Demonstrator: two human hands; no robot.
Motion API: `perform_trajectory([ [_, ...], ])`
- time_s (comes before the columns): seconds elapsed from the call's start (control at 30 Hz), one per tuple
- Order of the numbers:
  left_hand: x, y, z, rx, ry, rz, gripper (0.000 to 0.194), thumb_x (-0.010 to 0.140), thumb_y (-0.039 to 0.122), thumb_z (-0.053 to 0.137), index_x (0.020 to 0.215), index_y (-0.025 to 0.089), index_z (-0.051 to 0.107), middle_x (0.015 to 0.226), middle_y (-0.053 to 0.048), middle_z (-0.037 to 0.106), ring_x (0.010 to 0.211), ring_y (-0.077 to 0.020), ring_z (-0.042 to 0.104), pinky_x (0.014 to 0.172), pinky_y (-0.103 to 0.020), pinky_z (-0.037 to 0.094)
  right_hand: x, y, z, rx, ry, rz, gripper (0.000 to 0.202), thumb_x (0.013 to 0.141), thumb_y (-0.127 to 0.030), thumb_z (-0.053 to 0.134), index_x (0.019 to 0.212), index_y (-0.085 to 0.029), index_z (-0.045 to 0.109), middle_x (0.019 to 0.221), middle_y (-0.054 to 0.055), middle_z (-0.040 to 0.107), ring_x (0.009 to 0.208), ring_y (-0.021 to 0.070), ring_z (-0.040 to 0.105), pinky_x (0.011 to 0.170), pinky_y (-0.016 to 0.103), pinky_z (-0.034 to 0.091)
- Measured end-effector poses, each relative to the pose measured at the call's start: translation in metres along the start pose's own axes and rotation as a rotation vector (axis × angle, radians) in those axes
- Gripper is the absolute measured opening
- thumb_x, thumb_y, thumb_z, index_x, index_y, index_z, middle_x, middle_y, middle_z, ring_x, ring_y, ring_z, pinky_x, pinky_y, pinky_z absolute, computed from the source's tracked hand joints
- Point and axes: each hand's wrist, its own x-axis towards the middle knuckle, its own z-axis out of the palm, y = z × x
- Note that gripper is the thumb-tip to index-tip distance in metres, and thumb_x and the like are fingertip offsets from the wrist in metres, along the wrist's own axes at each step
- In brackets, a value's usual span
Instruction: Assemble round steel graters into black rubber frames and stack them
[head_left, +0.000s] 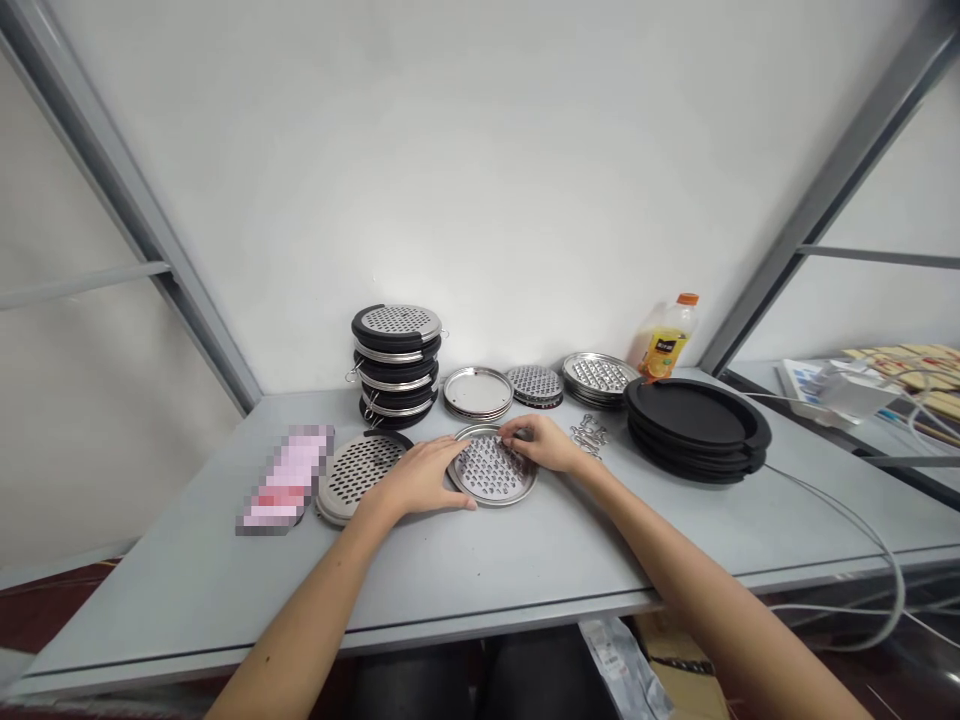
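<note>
A round metal grater plate with a raised rim (491, 472) lies flat on the table between my hands. My left hand (421, 480) rests at its left side, thumb stretched out apart from the fingers, fingertips at the rim. Over the plate's upper right edge my right hand (546, 443) has its fingertips pinched together; whatever is between them is too small or hidden to make out. Partly behind my left hand lies another grater disc (360, 472) with a black edge piece. Small metal hooks (589, 436) lie loose to the right of my right hand.
At the back stand a stack of black-edged graters (397, 362), plain metal rings (478, 392), perforated discs (535, 384) and rimmed grater plates (600, 378). Black round trays (697, 430) and a juice bottle (670, 340) are at right. A blurred-out pink object (289, 480) lies left.
</note>
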Motion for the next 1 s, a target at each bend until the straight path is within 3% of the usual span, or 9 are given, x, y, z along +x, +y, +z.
perform_trajectory([
  [0.13, -0.001, 0.002, -0.002, 0.016, -0.023, -0.008, 0.095, 0.064, 0.068, 0.068, 0.142, 0.021, 0.04, 0.147, -0.011, 0.041, 0.136, -0.0334, 0.036, 0.111, -0.046, 0.03, 0.01, 0.006, -0.013, 0.043, -0.132, 0.001, 0.02, 0.078, -0.027, 0.063, 0.092, -0.018, 0.073, 0.083, 0.003, 0.075, 0.078, 0.0204, 0.069, 0.077, 0.032, 0.053],
  [0.37, -0.002, 0.001, -0.001, 0.009, -0.005, -0.008, 0.084, 0.072, 0.068, 0.06, 0.141, 0.025, 0.041, 0.149, -0.008, 0.039, 0.136, -0.0315, 0.036, 0.112, -0.043, 0.029, 0.009, 0.019, -0.013, 0.151, -0.173, 0.017, 0.026, 0.075, -0.027, 0.067, 0.099, -0.017, 0.071, 0.087, 0.004, 0.074, 0.084, 0.0202, 0.069, 0.081, 0.033, 0.053],
  [0.53, -0.002, 0.003, -0.001, 0.023, 0.003, 0.018, 0.08, 0.076, 0.065, 0.058, 0.142, 0.023, 0.039, 0.15, -0.009, 0.037, 0.137, -0.0312, 0.035, 0.112, -0.043, 0.028, 0.008, 0.02, -0.01, 0.099, -0.142, 0.014, 0.025, 0.078, -0.025, 0.063, 0.101, -0.017, 0.069, 0.086, 0.004, 0.073, 0.081, 0.019, 0.068, 0.08, 0.032, 0.053],
  [0.7, -0.002, 0.007, -0.001, 0.047, 0.016, -0.005, 0.08, 0.078, 0.067, 0.054, 0.143, 0.021, 0.039, 0.147, -0.011, 0.041, 0.136, -0.0308, 0.036, 0.111, -0.043, 0.029, 0.006, 0.009, -0.008, -0.031, -0.066, -0.103, 0.022, 0.081, -0.019, 0.058, 0.099, -0.018, 0.069, 0.083, 0.004, 0.072, 0.082, 0.0192, 0.066, 0.084, 0.034, 0.05],
  [0.83, -0.001, 0.006, 0.0, 0.042, 0.022, 0.001, 0.082, 0.077, 0.066, 0.056, 0.143, 0.021, 0.037, 0.147, -0.01, 0.042, 0.134, -0.0307, 0.039, 0.111, -0.043, 0.031, 0.005, 0.007, -0.005, -0.085, -0.016, -0.151, 0.02, 0.083, -0.02, 0.056, 0.097, -0.02, 0.07, 0.093, 0.005, 0.072, 0.092, 0.0207, 0.063, 0.088, 0.035, 0.048],
  [1.0, -0.001, 0.005, -0.001, 0.038, 0.019, -0.006, 0.086, 0.076, 0.065, 0.058, 0.146, 0.021, 0.032, 0.151, -0.009, 0.035, 0.137, -0.031, 0.035, 0.111, -0.042, 0.03, 0.006, 0.011, -0.004, -0.062, 0.06, -0.193, 0.018, 0.086, -0.024, 0.055, 0.096, -0.02, 0.069, 0.096, 0.006, 0.071, 0.091, 0.0198, 0.064, 0.087, 0.033, 0.049],
])
